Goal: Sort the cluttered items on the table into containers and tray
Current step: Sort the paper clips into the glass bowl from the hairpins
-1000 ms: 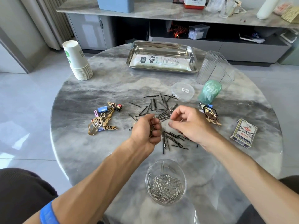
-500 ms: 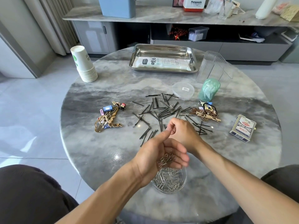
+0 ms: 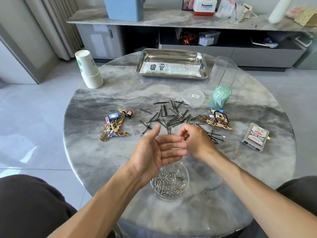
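Black bobby pins (image 3: 173, 115) lie scattered mid-table; silver paper clips fill the clear round container (image 3: 169, 183).

The left hand (image 3: 154, 150) covers the far rim of the clear round plastic container (image 3: 181, 191) of silver paper clips, and its outstretched fingers are smeared with motion blur. The right hand (image 3: 197, 143) hides part of the scatter of black bobby pins (image 3: 171, 117) on the grey marble table (image 3: 240, 186); its curled fingertips may pinch something, but it's too small to tell. The blue plastic bin (image 3: 125, 7) on the rear counter is cut off by the top edge. Print on the white flat packet (image 3: 171, 68) in the steel tray (image 3: 171, 54) is unreadable.
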{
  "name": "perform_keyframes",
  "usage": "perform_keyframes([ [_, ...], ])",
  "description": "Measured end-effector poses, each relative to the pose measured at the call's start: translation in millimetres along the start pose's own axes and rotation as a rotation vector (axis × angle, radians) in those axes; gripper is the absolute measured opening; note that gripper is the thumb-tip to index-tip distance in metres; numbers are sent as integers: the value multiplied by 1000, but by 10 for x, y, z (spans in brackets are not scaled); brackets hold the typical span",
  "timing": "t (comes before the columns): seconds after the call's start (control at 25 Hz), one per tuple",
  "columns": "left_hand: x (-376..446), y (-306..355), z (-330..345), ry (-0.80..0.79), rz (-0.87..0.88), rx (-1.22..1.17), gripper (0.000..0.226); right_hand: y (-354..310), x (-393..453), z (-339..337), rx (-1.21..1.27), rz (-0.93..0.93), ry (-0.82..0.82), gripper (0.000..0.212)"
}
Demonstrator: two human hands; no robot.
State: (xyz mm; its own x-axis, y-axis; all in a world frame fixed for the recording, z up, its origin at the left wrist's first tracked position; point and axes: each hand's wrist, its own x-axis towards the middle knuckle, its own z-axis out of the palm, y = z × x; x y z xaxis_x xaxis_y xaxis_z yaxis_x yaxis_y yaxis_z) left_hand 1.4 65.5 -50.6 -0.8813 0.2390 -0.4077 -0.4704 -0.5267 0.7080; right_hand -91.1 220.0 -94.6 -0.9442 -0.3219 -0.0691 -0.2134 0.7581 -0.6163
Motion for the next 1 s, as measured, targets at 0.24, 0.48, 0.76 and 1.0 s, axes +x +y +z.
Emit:
perform_keyframes([
  [0.24,52,130,-115,179,56,-73,55,-67,94,-264,608,221,-74,28],
  [0.48,76,116,-140,279,43,-56,46,-55,102,-296,784,314,-74,28],
  [0.76,99,108,-151,305,42,-31,42,-176,67,-440,799,345,-53,26],
  [1.0,212,63,-158,374,46,65,37,-396,-96,-764,750,38,-704,19],
])
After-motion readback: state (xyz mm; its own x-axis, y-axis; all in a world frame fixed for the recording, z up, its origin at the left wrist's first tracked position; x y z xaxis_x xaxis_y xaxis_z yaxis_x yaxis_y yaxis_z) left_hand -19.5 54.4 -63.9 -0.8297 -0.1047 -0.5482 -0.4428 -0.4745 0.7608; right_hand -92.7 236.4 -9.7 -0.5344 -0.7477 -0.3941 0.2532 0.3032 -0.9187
